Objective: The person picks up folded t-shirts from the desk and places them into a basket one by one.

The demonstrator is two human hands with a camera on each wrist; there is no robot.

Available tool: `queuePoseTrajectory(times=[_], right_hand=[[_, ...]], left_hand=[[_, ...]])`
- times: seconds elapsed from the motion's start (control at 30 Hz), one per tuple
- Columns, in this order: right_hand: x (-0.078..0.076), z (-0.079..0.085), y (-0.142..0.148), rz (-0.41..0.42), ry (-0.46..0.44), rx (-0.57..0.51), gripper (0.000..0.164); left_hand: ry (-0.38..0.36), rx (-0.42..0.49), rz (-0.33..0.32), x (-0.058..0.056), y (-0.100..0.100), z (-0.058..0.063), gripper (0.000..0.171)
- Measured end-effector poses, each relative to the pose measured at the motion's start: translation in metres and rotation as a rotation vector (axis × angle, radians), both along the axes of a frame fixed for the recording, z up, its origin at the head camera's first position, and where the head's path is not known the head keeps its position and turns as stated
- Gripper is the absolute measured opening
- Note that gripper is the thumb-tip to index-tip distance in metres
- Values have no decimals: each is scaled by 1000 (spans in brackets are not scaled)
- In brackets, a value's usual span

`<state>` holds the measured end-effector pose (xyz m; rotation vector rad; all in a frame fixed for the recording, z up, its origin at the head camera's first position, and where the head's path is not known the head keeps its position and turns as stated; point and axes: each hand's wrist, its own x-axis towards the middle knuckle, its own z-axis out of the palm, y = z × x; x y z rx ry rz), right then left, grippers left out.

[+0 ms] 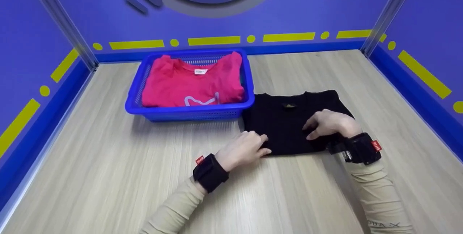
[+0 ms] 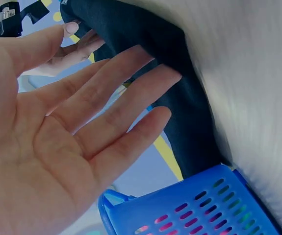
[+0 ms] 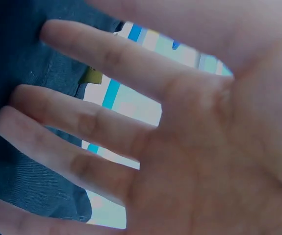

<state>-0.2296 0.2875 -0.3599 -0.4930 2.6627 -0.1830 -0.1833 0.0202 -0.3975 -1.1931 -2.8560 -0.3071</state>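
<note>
A folded black T-shirt [image 1: 280,129] lies flat on the table, its neckline and label toward the back wall. My left hand [image 1: 244,149] is at the shirt's front left corner; in the left wrist view its fingers [image 2: 116,110] are extended, their tips against the dark cloth. Over the right half of the shirt is my right hand [image 1: 330,122], fingertips touching the fabric. Its fingers [image 3: 82,117] appear spread and nearly straight in the right wrist view, with no cloth pinched between them.
Left of the shirt stands a blue plastic basket [image 1: 191,113] with a folded red T-shirt [image 1: 173,85] in it. The basket's right side is close against the black shirt's left edge. Blue-purple panels [image 1: 289,17] wall the wooden table [image 1: 108,176] at back and sides.
</note>
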Motion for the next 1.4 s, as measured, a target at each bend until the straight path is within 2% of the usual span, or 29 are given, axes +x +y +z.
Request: queuePoseTrajectory(times=[0.1, 0.2, 0.27, 0.37, 0.5, 0.6, 0.73, 0.93, 1.17, 1.4], right_hand=[[-1, -1, 3, -16, 35, -38, 43], [-2, -2, 6, -34, 110, -83, 48], [-3, -4, 8, -62, 155, -102, 53], [-5, -7, 11, -118, 189, -95, 64], [-7, -12, 15, -183, 144, -50, 79], [-9, -14, 19, -182, 98, -11, 83], [-11, -15, 21, -157, 68, 23, 82], [-9, -14, 18, -130, 77, 50, 80], [-6, -11, 12, -134, 64, 78, 76], [-2, -9, 9, -155, 44, 69, 71]], left_hand=[[61, 7, 6, -2, 0, -4, 30], [100, -4, 18, -6, -1, -7, 38], [90, -23, 21, -8, -1, -9, 46], [26, -44, -1, -9, -2, -9, 54], [-64, -73, -25, -11, -2, -11, 53], [-102, -90, -34, -13, -2, -11, 50], [-103, -88, -50, -14, -2, -12, 47], [-114, -78, -49, -13, -3, -11, 44], [-74, -79, -77, -8, -4, -6, 39], [-65, -116, -52, -2, -4, -1, 36]])
